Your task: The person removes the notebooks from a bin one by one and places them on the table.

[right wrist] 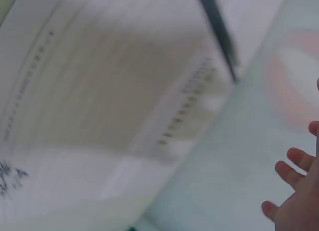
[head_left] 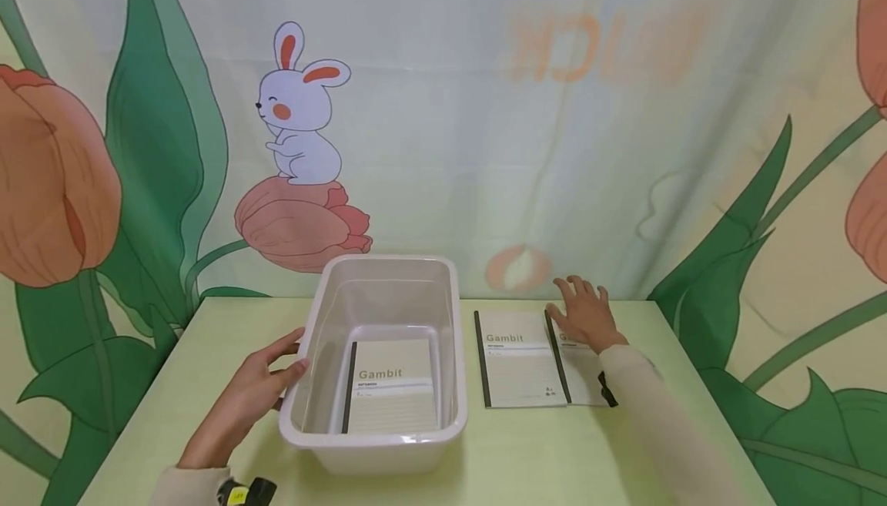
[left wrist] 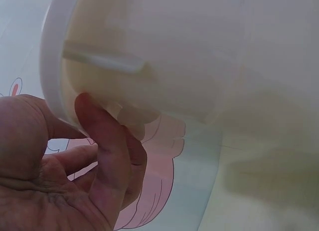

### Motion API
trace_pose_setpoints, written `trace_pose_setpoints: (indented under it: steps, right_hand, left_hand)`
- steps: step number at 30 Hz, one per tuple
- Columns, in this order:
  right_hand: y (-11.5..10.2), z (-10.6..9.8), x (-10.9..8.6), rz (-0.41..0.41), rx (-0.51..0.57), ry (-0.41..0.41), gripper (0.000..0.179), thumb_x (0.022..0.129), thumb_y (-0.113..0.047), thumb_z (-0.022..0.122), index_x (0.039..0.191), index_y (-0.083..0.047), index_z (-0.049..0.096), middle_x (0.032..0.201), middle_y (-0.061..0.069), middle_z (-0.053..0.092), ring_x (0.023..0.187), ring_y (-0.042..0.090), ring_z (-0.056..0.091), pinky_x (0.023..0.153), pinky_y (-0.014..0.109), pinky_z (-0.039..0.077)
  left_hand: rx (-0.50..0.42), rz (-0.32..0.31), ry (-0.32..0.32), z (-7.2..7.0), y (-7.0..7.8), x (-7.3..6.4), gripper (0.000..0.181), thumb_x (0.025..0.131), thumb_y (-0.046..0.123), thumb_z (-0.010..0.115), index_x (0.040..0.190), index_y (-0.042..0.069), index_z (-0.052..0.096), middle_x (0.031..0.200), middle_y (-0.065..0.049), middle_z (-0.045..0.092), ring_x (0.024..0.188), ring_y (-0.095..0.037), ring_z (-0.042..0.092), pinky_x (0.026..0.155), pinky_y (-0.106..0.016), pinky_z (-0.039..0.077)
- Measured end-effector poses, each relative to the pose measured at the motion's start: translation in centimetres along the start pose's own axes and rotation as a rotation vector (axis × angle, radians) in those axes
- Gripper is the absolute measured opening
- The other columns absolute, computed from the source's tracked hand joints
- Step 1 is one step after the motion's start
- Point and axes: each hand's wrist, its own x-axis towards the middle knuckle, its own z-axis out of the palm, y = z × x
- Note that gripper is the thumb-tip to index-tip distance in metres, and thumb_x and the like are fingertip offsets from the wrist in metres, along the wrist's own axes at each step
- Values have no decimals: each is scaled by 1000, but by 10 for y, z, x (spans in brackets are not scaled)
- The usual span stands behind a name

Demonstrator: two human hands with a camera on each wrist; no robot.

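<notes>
A light grey plastic tub (head_left: 372,439) stands on the table, and a "Gambit" notebook (head_left: 393,406) lies flat on its bottom. My left hand (head_left: 259,384) holds the tub's left rim, thumb over the edge and fingers outside; the left wrist view shows fingertips (left wrist: 85,106) tucked beneath the lip. Two more notebooks lie right of the tub: a left notebook (head_left: 523,375) and a right notebook (head_left: 580,375) whose dark spine meets it. Over the upper part of the right notebook, my right hand (head_left: 585,315) hovers with fingers spread, holding nothing and partly hiding the cover.
The pale green table (head_left: 533,460) ends at the back against a printed curtain (head_left: 443,144) with a rabbit and tulips. More printed curtain hangs along both sides. A dark strap (head_left: 607,390) on the right wrist overlaps the right notebook's lower corner.
</notes>
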Motion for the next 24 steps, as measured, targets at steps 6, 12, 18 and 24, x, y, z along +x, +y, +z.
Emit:
trace_pose_setpoints:
  steps: [6, 12, 18, 24]
  right_hand:
    - [-15, -41, -4, -32, -8, 53, 65, 99, -53, 46, 153, -21, 32, 158, 16, 28, 144, 40, 25, 108, 76, 13]
    - [-26, -75, -16, -64, -37, 86, 68, 98, -56, 46, 155, -23, 31, 161, 14, 24, 148, 39, 20, 109, 76, 9]
    - [-56, -107, -16, -142, -75, 145, 67, 97, -59, 44, 154, -26, 31, 163, 11, 23, 149, 36, 20, 110, 74, 10]
    - [-93, -138, -18, -225, -78, 165, 67, 97, -59, 45, 154, -28, 31, 164, 10, 19, 150, 35, 16, 112, 73, 10]
  left_hand:
    - [9, -1, 7, -1, 1, 3, 66, 101, 23, 55, 157, 13, 22, 148, -24, 37, 112, -33, 61, 69, -37, 59]
    - [-7, 16, -7, 3, 2, 3, 65, 101, 21, 55, 157, 12, 23, 148, -23, 38, 112, -33, 63, 68, -38, 59]
    - [3, -35, 3, 2, 3, 1, 65, 101, 23, 56, 157, 14, 23, 148, -22, 37, 112, -32, 61, 71, -38, 60]
    - [0, -22, -3, 1, 2, 0, 67, 101, 24, 55, 157, 13, 21, 148, -24, 36, 110, -30, 61, 71, -37, 59]
